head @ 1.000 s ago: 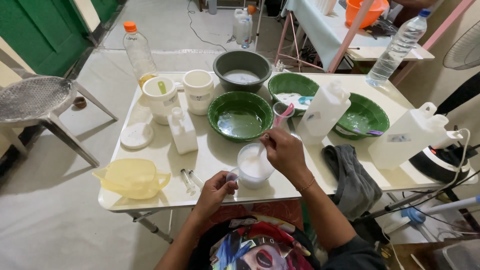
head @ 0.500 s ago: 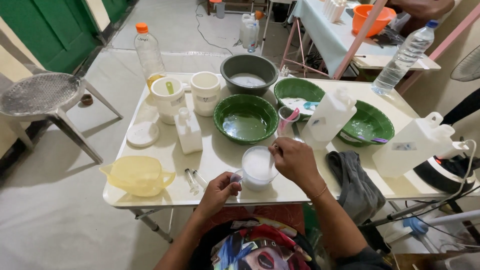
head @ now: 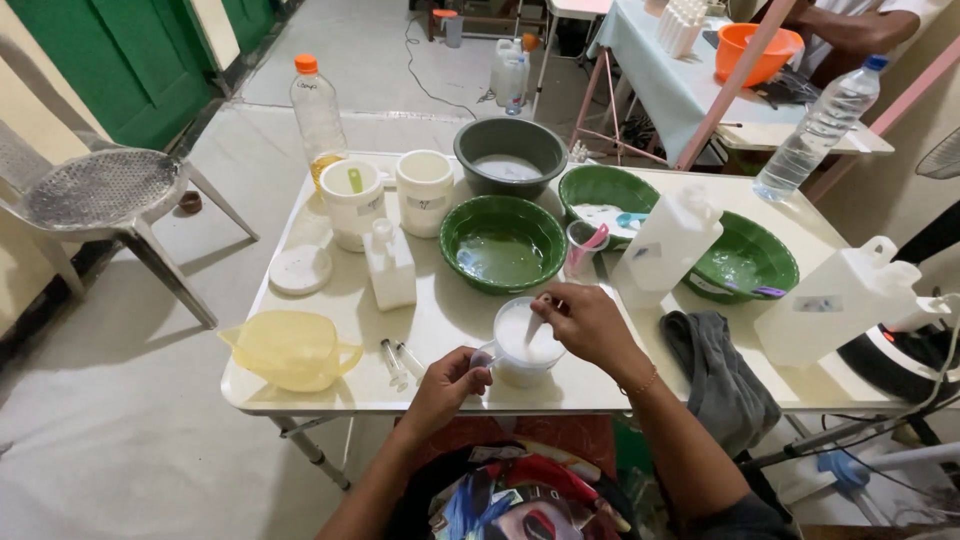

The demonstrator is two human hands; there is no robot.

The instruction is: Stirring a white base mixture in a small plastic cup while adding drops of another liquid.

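Beaker of clear plastic, filled with white liquid, stands near the front edge of the bench, at about 6 o'clock from the big green bowl; left hand steadies it from 8 o'clock, fingers pinched on its handle; right hand sits over the rim at 2 o'clock, fingers clenched on a thin stirrer whose lower end dips into the liquid.

Judgement on doing the stir well: hold the beaker down firmly with the left hand, as it stands close to the bench edge; keep the stirrer low and the circles small, since the liquid level looks high and could slop over the rim; work from the wrist, not the arm.

Around it: two small syringes lie just beside the left hand at 9 o'clock; yellow jug further out at 9 o'clock; small white bottle at 10 o'clock; grey cloth at 3 o'clock, hanging over the bench edge; small cup with pink and blue spoons at 1 o'clock; tall white jerrycan at 2 o'clock, near the right forearm, so the elbow is best kept tucked in.
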